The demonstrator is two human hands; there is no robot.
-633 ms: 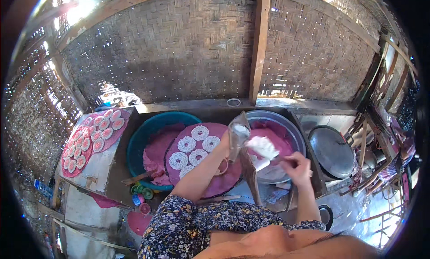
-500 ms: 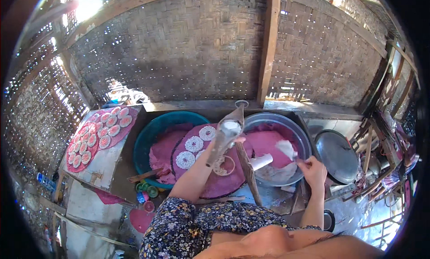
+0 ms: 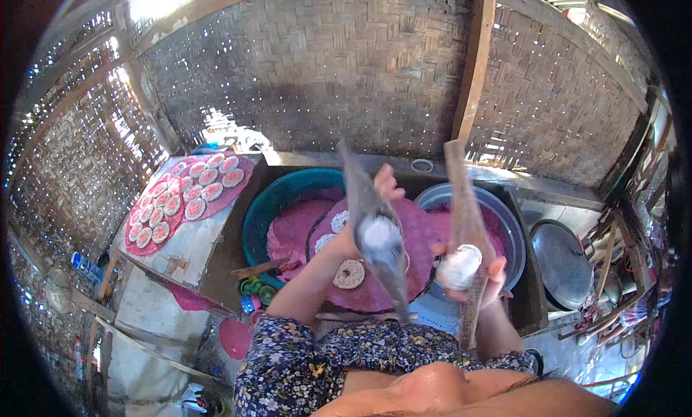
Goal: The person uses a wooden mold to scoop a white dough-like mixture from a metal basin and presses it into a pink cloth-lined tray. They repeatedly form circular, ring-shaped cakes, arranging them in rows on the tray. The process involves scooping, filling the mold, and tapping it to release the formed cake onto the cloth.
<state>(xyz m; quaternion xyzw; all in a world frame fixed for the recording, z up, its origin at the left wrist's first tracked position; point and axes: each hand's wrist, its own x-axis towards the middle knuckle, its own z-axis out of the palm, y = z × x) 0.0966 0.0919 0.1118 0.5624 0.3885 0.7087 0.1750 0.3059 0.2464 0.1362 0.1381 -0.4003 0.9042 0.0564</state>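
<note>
My left hand is behind a dark wooden press half, its fingers showing past the far side. White dough fills the round opening in the middle. My right hand grips a lighter wooden bar with a short white cylinder at its middle. The two pieces are apart, both raised over a round pink-covered tray. White lacy noodle rounds lie there, one noodle round nearest me, others partly hidden by my left arm. Both tools are blurred.
A teal basin with pink cloth stands left, a grey basin right. Several pink-and-white rounds lie on pink sheets at far left. A lidded dark pan sits right. Green and blue jars stand near my left forearm.
My right hand has left the white dough in the grey basin and taken hold of the wooden bar with the cylinder. The dark press half has swung round in my left hand. The view has shifted.
</note>
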